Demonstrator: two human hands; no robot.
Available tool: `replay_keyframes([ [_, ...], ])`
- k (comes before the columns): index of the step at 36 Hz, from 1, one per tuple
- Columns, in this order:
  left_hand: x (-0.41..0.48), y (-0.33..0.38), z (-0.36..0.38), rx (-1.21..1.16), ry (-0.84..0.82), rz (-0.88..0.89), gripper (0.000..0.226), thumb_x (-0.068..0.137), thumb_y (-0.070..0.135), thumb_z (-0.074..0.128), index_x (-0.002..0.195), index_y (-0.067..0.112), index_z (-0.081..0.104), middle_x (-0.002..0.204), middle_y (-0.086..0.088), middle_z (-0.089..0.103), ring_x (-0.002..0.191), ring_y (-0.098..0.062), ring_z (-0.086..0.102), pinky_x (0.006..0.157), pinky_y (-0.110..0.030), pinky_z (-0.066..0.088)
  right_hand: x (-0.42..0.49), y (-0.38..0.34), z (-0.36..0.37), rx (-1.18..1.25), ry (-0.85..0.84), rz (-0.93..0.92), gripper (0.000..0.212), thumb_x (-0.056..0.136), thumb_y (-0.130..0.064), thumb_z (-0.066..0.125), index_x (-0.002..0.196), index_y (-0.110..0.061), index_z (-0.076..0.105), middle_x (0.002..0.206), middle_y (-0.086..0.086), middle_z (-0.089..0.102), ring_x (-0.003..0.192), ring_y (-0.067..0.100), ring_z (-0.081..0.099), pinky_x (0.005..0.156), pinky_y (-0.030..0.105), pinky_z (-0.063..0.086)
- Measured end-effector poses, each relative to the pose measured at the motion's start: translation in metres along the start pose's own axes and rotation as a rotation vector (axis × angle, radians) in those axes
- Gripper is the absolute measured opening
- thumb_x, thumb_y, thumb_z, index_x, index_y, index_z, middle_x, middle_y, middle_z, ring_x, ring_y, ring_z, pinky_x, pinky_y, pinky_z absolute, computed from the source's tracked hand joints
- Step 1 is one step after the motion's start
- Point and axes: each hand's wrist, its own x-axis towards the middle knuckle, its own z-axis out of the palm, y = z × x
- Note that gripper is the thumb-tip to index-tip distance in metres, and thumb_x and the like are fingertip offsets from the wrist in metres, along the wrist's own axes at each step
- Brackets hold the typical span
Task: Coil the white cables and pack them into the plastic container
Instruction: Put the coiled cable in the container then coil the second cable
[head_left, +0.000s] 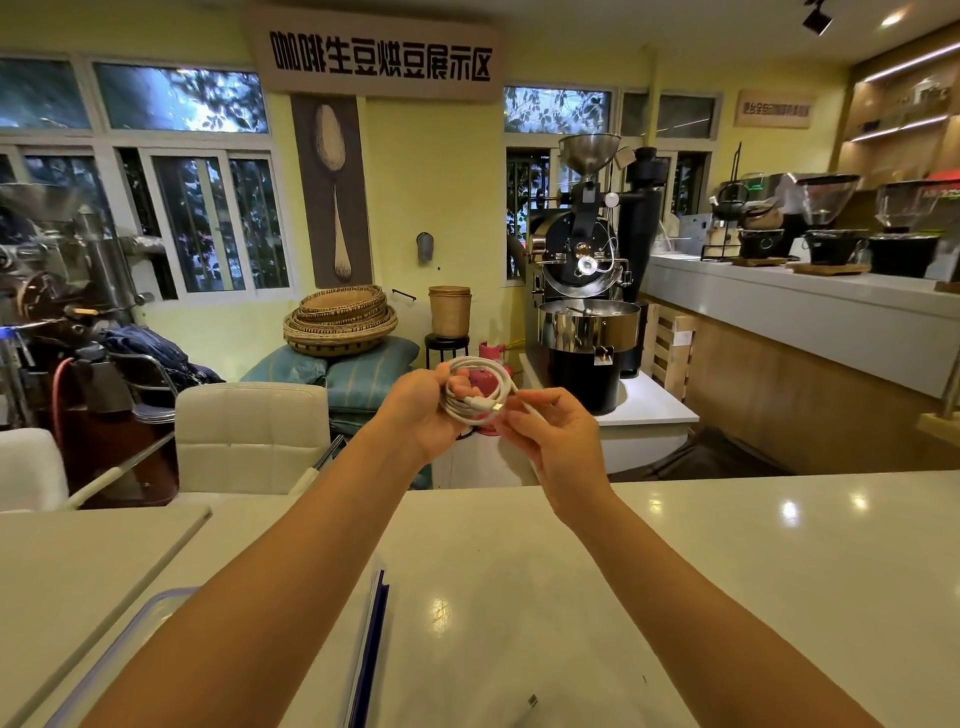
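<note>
I hold a coiled white cable (480, 392) up in the air beyond the far edge of the white table (675, 571). My left hand (423, 410) grips the coil, fingers curled through its loops. My right hand (550, 431) pinches the cable's end by the plug at the coil's right side. A clear plastic container (130, 629) with a bluish rim lies at the table's lower left, mostly hidden behind my left forearm.
A dark blue flat sheet (371, 649) lies on the table between my forearms, and a small metal clip (532, 700) lies near the front edge. White chairs (249, 431) stand behind the table at left. A coffee roaster (587, 312) and counter stand farther back.
</note>
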Motion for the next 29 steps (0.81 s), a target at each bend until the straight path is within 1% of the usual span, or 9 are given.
replay_keyframes([
  [4,-0.001,0.0,-0.003,-0.021,0.033,-0.002,0.036,0.102,0.016,0.018,0.076,0.004,0.041,0.053,-0.002,0.036,0.022,-0.006,0.035,0.03,-0.009,0.034,0.002,0.011,-0.011,-0.724,-0.05,-0.376,0.015,0.083,-0.003,0.061,0.097,0.001,0.064,0.087,0.005,0.066,0.078,0.01,0.061,0.067,0.007,0.05],
  [6,-0.002,0.0,-0.004,-0.003,0.048,-0.006,0.035,0.102,0.016,0.018,0.077,0.003,0.04,0.06,-0.001,0.03,0.021,-0.005,0.034,0.029,-0.009,0.033,0.002,0.011,-0.016,-0.917,-0.132,-0.476,0.021,0.082,-0.006,0.064,0.101,0.002,0.065,0.094,0.016,0.07,0.084,0.021,0.063,0.075,0.018,0.053],
  [9,-0.001,-0.002,-0.007,0.045,0.048,-0.043,0.039,0.102,0.017,0.018,0.073,0.004,0.041,0.043,-0.002,0.04,0.02,-0.005,0.034,0.028,-0.01,0.032,-0.001,0.004,-0.02,-1.132,-0.303,-0.598,0.023,0.08,-0.009,0.061,0.099,0.003,0.066,0.089,0.019,0.072,0.08,0.029,0.069,0.074,0.033,0.056],
  [12,0.0,-0.005,-0.01,0.08,0.05,-0.076,0.04,0.102,0.018,0.019,0.072,0.005,0.042,0.029,0.0,0.04,0.02,-0.005,0.034,0.027,-0.009,0.032,-0.002,-0.012,-0.022,-1.239,-0.411,-0.66,0.023,0.077,-0.012,0.057,0.091,0.002,0.069,0.08,0.017,0.074,0.07,0.026,0.07,0.066,0.023,0.05],
  [16,0.0,-0.007,-0.013,0.162,0.021,-0.101,0.04,0.102,0.02,0.022,0.071,0.005,0.043,0.029,0.003,0.04,0.022,-0.004,0.033,0.027,-0.01,0.032,-0.001,-0.027,-0.023,-1.191,-0.483,-0.672,0.017,0.074,-0.01,0.066,0.087,-0.001,0.073,0.079,0.006,0.067,0.079,0.011,0.056,0.064,0.016,0.043],
  [20,-0.001,-0.009,-0.01,0.36,-0.014,-0.091,0.041,0.101,0.022,0.024,0.068,0.007,0.044,0.031,0.007,0.038,0.025,-0.003,0.033,0.029,-0.011,0.033,-0.003,-0.042,-0.021,-0.952,-0.46,-0.35,0.013,0.07,-0.003,0.072,0.082,-0.006,0.073,0.097,-0.02,0.039,0.094,-0.006,0.042,0.075,-0.001,0.042],
  [22,-0.002,-0.01,-0.007,0.43,-0.03,-0.081,0.04,0.101,0.021,0.025,0.069,0.007,0.044,0.031,0.007,0.038,0.025,-0.003,0.033,0.029,-0.011,0.032,-0.003,-0.047,-0.023,-0.828,-0.487,-0.231,0.019,0.069,0.002,0.072,0.071,-0.016,0.068,0.106,-0.021,0.041,0.102,-0.009,0.041,0.078,-0.005,0.039],
  [25,-0.004,-0.012,-0.002,0.497,-0.056,-0.065,0.039,0.101,0.021,0.025,0.069,0.009,0.044,0.032,0.008,0.038,0.026,-0.002,0.032,0.03,-0.012,0.032,-0.003,-0.049,-0.024,-0.645,-0.498,-0.086,0.03,0.068,0.009,0.07,0.062,-0.02,0.063,0.118,-0.015,0.044,0.109,-0.003,0.045,0.083,0.008,0.045],
  [29,-0.007,-0.014,0.004,0.503,-0.068,-0.023,0.041,0.101,0.021,0.026,0.066,0.01,0.044,0.032,0.008,0.037,0.027,-0.002,0.031,0.031,-0.012,0.032,-0.003,-0.046,-0.023,-0.397,-0.471,-0.018,0.029,0.07,0.016,0.062,0.059,-0.011,0.066,0.108,-0.016,0.058,0.094,-0.01,0.06,0.074,0.004,0.05],
])
